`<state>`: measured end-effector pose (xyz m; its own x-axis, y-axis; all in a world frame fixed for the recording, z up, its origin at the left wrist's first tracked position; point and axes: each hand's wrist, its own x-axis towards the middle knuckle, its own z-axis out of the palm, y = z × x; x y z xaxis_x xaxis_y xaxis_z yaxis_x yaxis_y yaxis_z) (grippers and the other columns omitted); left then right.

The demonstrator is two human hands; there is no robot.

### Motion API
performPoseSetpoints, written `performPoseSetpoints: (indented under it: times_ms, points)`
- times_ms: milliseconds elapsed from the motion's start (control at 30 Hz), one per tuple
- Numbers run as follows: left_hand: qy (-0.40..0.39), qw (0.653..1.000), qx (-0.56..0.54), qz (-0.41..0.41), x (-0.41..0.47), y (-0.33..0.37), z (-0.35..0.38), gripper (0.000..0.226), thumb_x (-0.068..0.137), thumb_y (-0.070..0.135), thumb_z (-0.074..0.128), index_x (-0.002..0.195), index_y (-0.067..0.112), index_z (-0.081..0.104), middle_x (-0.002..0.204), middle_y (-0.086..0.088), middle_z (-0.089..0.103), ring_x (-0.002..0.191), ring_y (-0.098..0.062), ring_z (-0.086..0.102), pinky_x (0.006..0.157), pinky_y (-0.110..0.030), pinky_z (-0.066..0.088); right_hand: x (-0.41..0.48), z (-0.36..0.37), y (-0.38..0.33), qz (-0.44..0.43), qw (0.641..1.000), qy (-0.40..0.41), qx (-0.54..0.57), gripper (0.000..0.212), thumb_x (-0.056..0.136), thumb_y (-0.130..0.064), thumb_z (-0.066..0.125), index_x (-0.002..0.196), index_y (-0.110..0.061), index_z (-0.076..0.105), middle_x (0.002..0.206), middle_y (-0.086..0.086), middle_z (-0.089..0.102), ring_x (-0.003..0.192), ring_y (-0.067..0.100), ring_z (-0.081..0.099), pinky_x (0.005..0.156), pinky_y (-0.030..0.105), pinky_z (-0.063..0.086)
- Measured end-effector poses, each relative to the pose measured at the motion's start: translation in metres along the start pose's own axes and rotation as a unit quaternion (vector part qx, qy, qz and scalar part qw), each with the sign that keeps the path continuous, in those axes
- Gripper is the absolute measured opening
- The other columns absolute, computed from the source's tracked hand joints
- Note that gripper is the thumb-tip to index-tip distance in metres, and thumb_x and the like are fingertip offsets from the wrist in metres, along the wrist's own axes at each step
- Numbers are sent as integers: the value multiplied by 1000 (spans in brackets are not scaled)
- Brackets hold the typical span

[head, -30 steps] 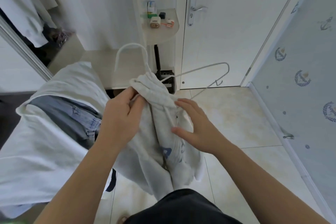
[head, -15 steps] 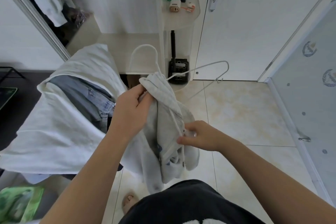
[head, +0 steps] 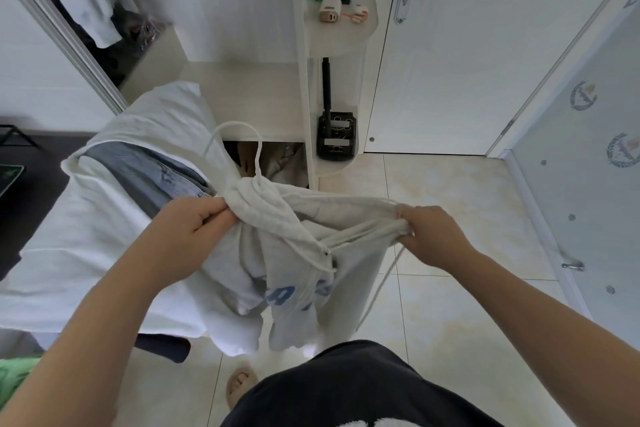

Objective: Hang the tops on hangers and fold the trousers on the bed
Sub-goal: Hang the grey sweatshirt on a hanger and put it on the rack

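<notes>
Head cam, looking down: my left hand (head: 194, 224) has its fingers curled tight round the bunched-up neck of the pale grey top (head: 346, 218), right under the white hanger (head: 258, 159) hook that sticks up out of it. My right hand (head: 431, 236) is pinching the other end of the fabric, pulled taut between the two. The rest of the top dangles over the tiled floor in front of me. Blue trousers (head: 149, 177) lie on the bed (head: 69, 253), to my left.
</notes>
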<state>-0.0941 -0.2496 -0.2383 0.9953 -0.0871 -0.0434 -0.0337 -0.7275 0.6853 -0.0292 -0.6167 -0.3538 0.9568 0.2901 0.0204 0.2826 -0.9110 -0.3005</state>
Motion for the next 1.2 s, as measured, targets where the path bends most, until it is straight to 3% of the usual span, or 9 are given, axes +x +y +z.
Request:
performPoseSetpoints:
  times_ms: [167,267,500,733,800,900,1033,1133,1200]
  points:
    - [-68,997,33,-28,1,-4,-1,32,96,42,55,85,22,77,69,5,70,66,-10,62,63,-23,46,3,-43,-26,-44,986,108,119,19,75,-15,57,79,-23,41,56,-10,43,52,20,42,50,32,32]
    - [-98,993,64,-2,7,7,9,33,100,36,55,78,20,74,62,2,64,58,-8,57,56,-17,39,1,-70,-54,-87,975,91,184,16,69,-16,52,78,-26,44,56,-5,53,50,13,44,50,32,34]
    - [-81,983,120,109,23,42,51,37,103,29,51,67,30,49,62,13,52,61,-8,50,64,-35,38,4,-77,-116,-95,952,-45,287,5,79,-11,44,78,-15,46,65,-3,46,57,5,39,52,17,32]
    - [-72,987,52,135,25,21,44,41,98,40,41,78,11,62,67,3,60,69,-12,56,66,-28,43,0,-109,-106,-11,869,-283,406,34,98,-34,43,125,-23,60,111,-3,62,101,18,57,93,31,45]
    - [-64,989,36,131,25,15,35,38,104,36,46,81,11,65,70,3,61,74,-10,57,65,-21,40,-3,-112,-97,-27,877,-253,407,44,101,-54,43,117,-24,69,108,-14,70,103,6,64,96,28,47]
    - [-17,997,24,76,23,6,17,27,105,23,48,89,24,70,83,10,69,85,1,59,70,-12,41,-9,-113,-79,-28,917,-181,354,26,100,-36,57,91,-23,78,90,-11,72,84,-1,64,84,24,46]
    - [50,997,44,41,32,4,12,33,105,21,46,77,27,62,76,-2,64,74,-9,55,63,-18,37,-16,-109,-79,-38,922,-165,349,28,95,-27,63,75,-7,68,81,11,64,70,19,55,73,33,45]
    - [36,997,37,53,33,19,26,37,102,47,36,85,26,62,87,-2,65,88,-22,59,83,-40,45,-19,-95,-93,2,913,-61,404,52,95,-38,61,71,6,48,66,15,43,60,16,41,64,31,37]
    - [54,994,93,-9,32,30,40,59,88,75,27,107,32,63,125,2,60,126,-28,47,110,-50,32,-19,-89,-102,18,907,-12,421,64,88,-53,59,68,6,42,64,19,39,58,18,38,62,31,36]
